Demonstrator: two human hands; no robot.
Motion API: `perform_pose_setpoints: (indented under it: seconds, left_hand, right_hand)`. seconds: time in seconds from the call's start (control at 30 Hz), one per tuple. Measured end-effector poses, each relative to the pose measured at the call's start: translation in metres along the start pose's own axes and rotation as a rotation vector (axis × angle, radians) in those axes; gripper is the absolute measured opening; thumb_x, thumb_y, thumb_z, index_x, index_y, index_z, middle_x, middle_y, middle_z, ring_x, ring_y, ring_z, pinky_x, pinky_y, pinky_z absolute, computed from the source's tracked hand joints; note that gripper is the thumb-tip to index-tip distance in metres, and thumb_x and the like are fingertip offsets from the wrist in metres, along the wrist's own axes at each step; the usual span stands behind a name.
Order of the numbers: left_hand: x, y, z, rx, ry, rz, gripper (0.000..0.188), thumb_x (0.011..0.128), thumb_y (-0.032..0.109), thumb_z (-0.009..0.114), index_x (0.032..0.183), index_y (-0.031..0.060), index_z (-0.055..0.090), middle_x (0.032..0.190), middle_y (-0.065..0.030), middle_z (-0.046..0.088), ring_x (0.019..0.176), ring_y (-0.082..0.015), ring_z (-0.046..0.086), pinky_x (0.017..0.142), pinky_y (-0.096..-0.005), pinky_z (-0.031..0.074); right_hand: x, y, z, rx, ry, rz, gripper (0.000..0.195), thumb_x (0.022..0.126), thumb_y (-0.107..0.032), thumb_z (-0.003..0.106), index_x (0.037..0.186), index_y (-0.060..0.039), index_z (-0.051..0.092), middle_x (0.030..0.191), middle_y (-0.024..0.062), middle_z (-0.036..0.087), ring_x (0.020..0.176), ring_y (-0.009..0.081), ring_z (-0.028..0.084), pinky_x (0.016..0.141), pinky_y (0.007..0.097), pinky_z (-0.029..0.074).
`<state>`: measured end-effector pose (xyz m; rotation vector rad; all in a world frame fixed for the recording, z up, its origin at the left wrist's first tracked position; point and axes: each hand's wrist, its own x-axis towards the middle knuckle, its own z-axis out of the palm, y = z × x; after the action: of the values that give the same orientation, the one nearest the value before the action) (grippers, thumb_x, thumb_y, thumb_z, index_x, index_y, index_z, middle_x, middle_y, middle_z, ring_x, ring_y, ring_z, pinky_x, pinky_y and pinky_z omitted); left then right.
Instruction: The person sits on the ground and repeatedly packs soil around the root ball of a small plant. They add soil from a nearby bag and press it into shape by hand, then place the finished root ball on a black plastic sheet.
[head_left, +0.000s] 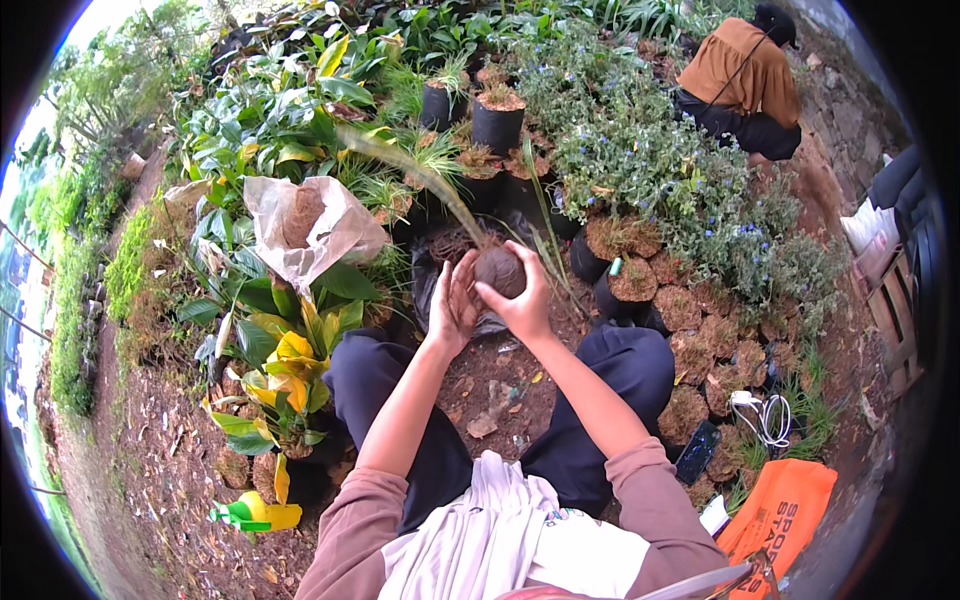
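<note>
My right hand (523, 296) is closed around a round brown ball (501, 271), which looks like a root ball bound in fibre. A long, narrow leaf (431, 180) rises from its top toward the upper left, blurred along its length. Beside the ball, my left hand (454, 301) is cupped with its soil-stained palm up and fingers extended. It is close to the ball; whether it touches is unclear. Below and behind my hands, a black plastic bag (421, 289) on the ground holds dark fibrous material (444, 246).
A translucent plastic bag (349, 232) with brown fibre (304, 217) rests on plants at left. Black-bagged pots (498, 129) stand ahead. A yellow spray bottle (262, 514), phone (697, 451), white cable (769, 420) and orange bag (780, 499) lie around me. Another person (739, 75) crouches far right.
</note>
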<state>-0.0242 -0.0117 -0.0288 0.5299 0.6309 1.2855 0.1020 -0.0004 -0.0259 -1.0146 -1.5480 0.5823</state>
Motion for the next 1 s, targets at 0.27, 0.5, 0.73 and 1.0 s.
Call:
perform_pose_setpoints:
  seconds: [0.27,0.5,0.73,1.0]
  left_hand:
    - [0.001,-0.013,0.017,-0.120,0.208,-0.042,0.057,0.090,0.051,0.039,0.123,0.0063,0.048,0.120,-0.0108,0.054,0.109,-0.0231,0.053,0.098,-0.0364,0.039]
    - [0.005,-0.026,0.000,-0.276,0.186,-0.061,0.048,0.089,0.049,0.045,0.113,0.0079,0.054,0.111,-0.0086,0.058,0.100,-0.0208,0.056,0.090,-0.0344,0.044]
    - [-0.009,0.004,0.018,-0.148,0.302,0.004,0.065,0.090,0.057,0.034,0.127,0.0047,0.042,0.124,-0.0129,0.049,0.115,-0.0242,0.049,0.100,-0.0379,0.038]
    - [-0.009,0.000,0.022,-0.098,0.277,0.037,0.060,0.090,0.054,0.037,0.126,0.0062,0.044,0.122,-0.0105,0.052,0.111,-0.0235,0.052,0.099,-0.0373,0.039]
  right_hand:
    - [-0.012,-0.017,0.013,0.050,0.017,-0.081,0.057,0.073,-0.021,0.069,0.120,-0.0007,0.047,0.119,0.0162,0.050,0.113,0.0282,0.048,0.100,0.0394,0.033]
    - [-0.009,-0.013,0.010,-0.273,-0.066,-0.386,0.051,0.078,-0.034,0.058,0.117,-0.0021,0.050,0.116,0.0139,0.053,0.111,0.0311,0.048,0.101,0.0498,0.023]
    - [0.010,-0.013,0.013,-0.024,-0.102,-0.155,0.055,0.073,-0.026,0.068,0.118,-0.0002,0.049,0.113,0.0147,0.055,0.107,0.0290,0.051,0.097,0.0428,0.033]
    - [0.003,-0.034,0.015,0.351,0.030,-0.014,0.064,0.069,-0.014,0.072,0.125,0.0007,0.044,0.114,0.0139,0.053,0.109,0.0223,0.050,0.097,0.0345,0.037]
